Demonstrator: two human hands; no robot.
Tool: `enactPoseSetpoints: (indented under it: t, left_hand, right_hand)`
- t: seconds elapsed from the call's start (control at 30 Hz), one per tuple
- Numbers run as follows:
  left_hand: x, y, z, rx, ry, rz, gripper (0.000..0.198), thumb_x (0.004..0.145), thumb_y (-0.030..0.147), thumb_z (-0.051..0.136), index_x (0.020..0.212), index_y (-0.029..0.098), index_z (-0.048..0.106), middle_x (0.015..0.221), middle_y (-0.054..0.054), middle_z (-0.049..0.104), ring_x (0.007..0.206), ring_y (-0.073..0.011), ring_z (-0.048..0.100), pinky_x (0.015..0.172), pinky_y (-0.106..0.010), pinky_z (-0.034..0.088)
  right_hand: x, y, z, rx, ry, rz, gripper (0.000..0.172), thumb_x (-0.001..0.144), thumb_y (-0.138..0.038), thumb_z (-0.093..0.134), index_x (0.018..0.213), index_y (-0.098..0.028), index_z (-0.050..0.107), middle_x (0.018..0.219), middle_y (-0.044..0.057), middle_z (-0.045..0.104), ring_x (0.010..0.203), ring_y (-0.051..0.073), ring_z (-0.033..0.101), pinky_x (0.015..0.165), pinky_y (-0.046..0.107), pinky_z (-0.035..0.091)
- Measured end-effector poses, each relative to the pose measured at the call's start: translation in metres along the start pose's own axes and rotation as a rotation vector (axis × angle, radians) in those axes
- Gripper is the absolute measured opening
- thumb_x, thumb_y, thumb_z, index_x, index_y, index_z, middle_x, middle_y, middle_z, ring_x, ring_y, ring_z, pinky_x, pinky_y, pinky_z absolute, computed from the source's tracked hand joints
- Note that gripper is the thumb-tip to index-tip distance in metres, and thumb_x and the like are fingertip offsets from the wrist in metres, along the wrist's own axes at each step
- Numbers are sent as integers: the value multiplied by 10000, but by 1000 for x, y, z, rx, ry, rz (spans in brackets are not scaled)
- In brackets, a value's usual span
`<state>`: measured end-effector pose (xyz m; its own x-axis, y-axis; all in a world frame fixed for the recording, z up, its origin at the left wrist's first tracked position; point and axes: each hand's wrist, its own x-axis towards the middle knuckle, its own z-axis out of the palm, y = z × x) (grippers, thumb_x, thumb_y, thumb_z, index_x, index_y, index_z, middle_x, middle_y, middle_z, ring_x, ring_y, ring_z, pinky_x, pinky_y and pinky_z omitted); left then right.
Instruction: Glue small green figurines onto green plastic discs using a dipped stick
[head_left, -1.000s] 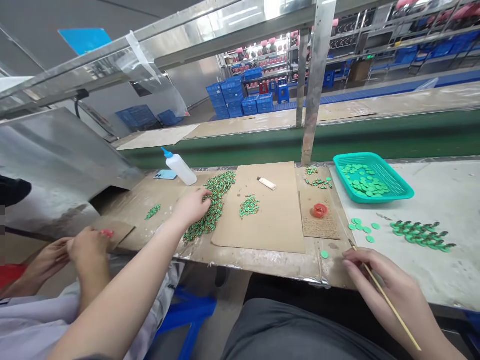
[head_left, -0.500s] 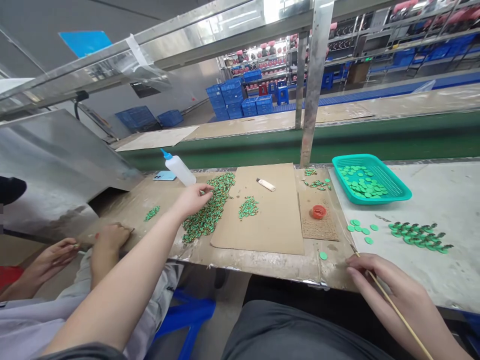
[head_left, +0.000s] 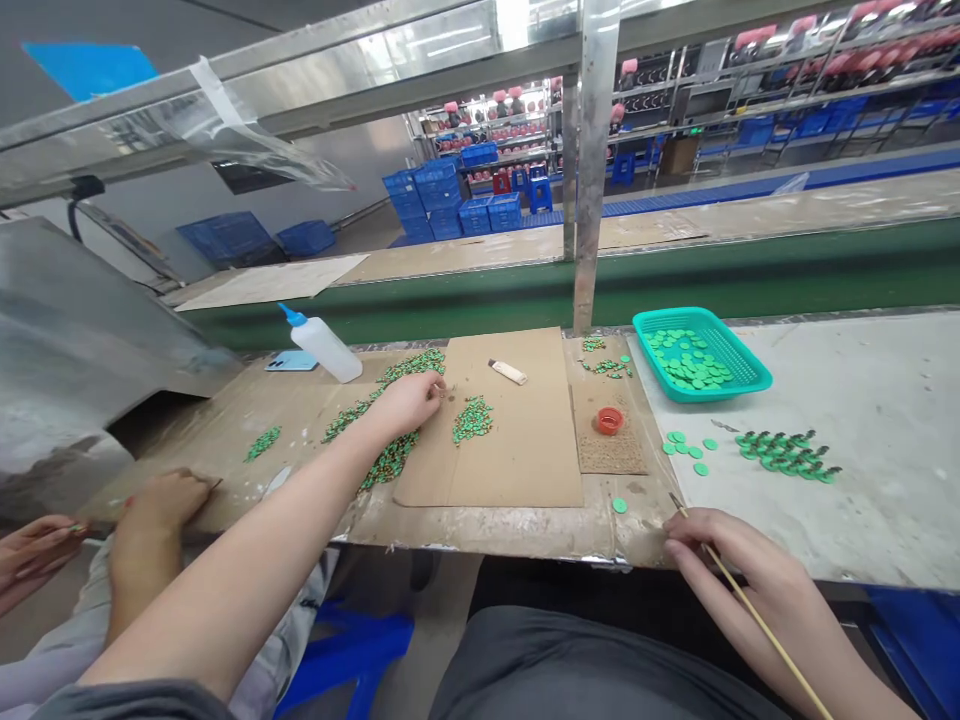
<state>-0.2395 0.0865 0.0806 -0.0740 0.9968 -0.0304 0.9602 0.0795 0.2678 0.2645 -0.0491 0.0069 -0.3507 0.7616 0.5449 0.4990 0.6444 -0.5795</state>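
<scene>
My left hand (head_left: 414,402) is closed, its fingertips pinched together at the left edge of a cardboard sheet (head_left: 525,440). Whatever sits between those fingertips is too small to make out. Under and around this hand spreads a pile of small green and orange-brown pieces (head_left: 386,465). A smaller heap of them (head_left: 473,421) lies on the cardboard. My right hand (head_left: 750,565), at the table's front edge, grips a thin wooden brush (head_left: 757,617) with its dark tip pointing up and left. Nearest that tip is a single green disc (head_left: 619,506).
A teal basket (head_left: 701,355) holds green discs. Rows of discs with dark upright pieces (head_left: 787,455) stand on the right. A red cap (head_left: 610,421), a small tube (head_left: 508,372), a white bottle (head_left: 326,348) and a phone (head_left: 292,361) lie about. Another person's hand (head_left: 169,497) rests at left.
My left hand has moved right, off the pile to the cardboard's edge, and its fingers are drawn together. The right hand keeps hold of the brush. The whole view has shifted.
</scene>
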Motion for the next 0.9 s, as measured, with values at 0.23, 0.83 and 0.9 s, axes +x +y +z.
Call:
enactPoseSetpoints:
  t: [0.23,0.83,0.9]
  left_hand:
    - [-49,58,8,-86,275,163,209,1121,388,651,1226,226,731,1075,-49,789,867,-184,724,805,-349,647]
    - [-143,178,58,-252,481,1063,270,994,182,863,1202,330,776,1156,-52,916,970,-240,865,882,-392,741]
    - [-148,188,66,-457,455,761,162,1038,276,842,1170,348,780,1017,-20,885,838,-206,841,778,-340,729]
  right_hand:
    - [7,-27,12,148,101,209,126,1131,-262,713,1052,-275,810,1017,48,886,905,214,863,853,322,696]
    - [53,-71,3,1061,-122,919,327,863,-422,1026,843,-199,789,824,-7,771,777,137,650,728,260,512]
    - [50,-68,2,1034,-96,894,280,903,-390,989,857,-199,790,839,-6,771,778,136,643,727,263,507]
